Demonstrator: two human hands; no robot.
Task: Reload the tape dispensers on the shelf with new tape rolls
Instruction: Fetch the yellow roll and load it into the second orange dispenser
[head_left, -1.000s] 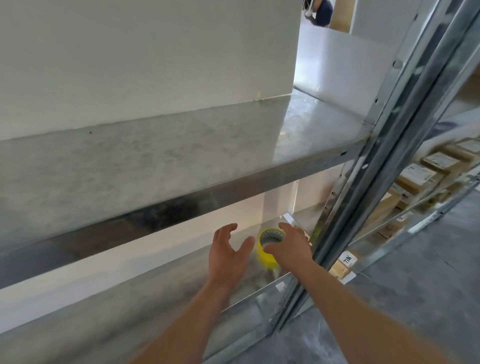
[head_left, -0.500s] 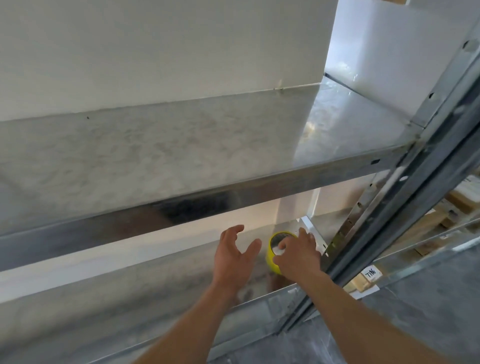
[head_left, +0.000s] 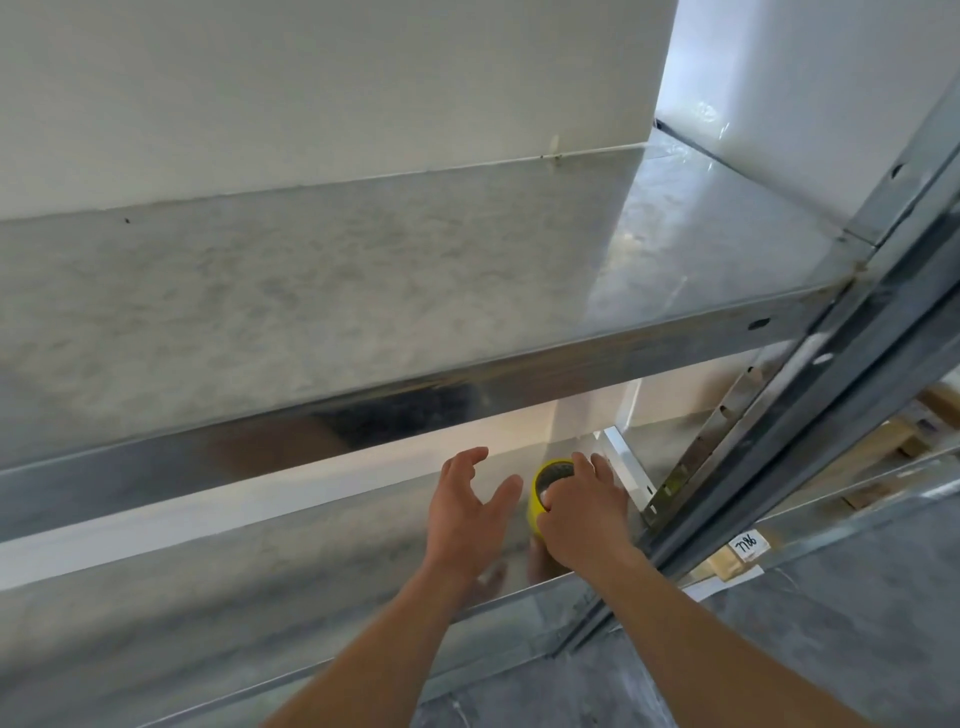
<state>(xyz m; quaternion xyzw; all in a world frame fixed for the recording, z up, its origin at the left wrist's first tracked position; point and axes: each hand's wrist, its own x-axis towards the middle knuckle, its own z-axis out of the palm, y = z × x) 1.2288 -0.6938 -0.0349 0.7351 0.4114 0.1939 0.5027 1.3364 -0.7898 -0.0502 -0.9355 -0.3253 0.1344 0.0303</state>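
A yellow tape roll (head_left: 541, 486) stands on the lower metal shelf (head_left: 291, 582), near its right end. My right hand (head_left: 582, 512) grips the roll from the near side, thumb and fingers curled over its rim, hiding most of it. My left hand (head_left: 467, 512) hovers just left of the roll with spread, relaxed fingers, holding nothing and a small gap away from the roll. No tape dispenser is in view.
An upper metal shelf (head_left: 363, 291) overhangs the hands, leaving a narrow slot. A slanted steel upright (head_left: 810, 415) stands right of the roll. A white wall backs both shelves. Cardboard boxes (head_left: 893, 441) and a label (head_left: 748, 544) lie beyond the upright. Grey floor is below.
My right hand has closed further over the yellow roll, which is more covered now. The view has moved closer and slightly left. The left hand stays spread beside the roll.
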